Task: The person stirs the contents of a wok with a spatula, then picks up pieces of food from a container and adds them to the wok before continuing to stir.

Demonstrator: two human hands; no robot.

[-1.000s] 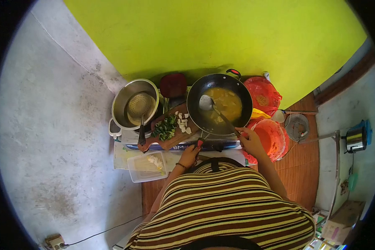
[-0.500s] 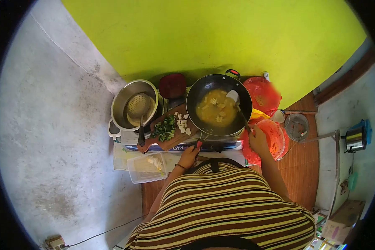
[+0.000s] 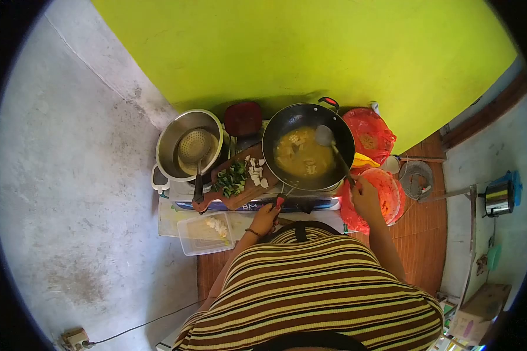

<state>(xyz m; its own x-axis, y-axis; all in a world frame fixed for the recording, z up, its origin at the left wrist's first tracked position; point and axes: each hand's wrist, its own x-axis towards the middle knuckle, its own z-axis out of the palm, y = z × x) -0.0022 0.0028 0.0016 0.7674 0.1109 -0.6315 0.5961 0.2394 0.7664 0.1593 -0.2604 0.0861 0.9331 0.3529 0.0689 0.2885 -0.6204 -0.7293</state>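
A dark wok (image 3: 275, 170) on the stove holds yellowish broth with pale pieces (image 3: 303, 153). My left hand (image 3: 264, 218) is closed round the wok's black and red handle (image 3: 280, 201). In my right hand (image 3: 364, 198) is the dark handle of a spatula (image 3: 324, 135), whose grey blade lies at the right side of the broth. Left of the wok, a wooden cutting board (image 3: 239, 202) bears chopped greens (image 3: 232, 179) and white pieces (image 3: 256, 172).
A steel pot (image 3: 171, 167) with a perforated ladle (image 3: 194, 146) stands at the left. Below it is a clear plastic container (image 3: 196, 240). Red plastic-lined containers (image 3: 386, 190) are at the right, beside a white cup (image 3: 391, 164). A lime-green wall (image 3: 298, 47) rises behind.
The spatula blade has shifted slightly left and down in the wok and now looks darker. The pieces in the broth have moved. Both hands keep their holds.
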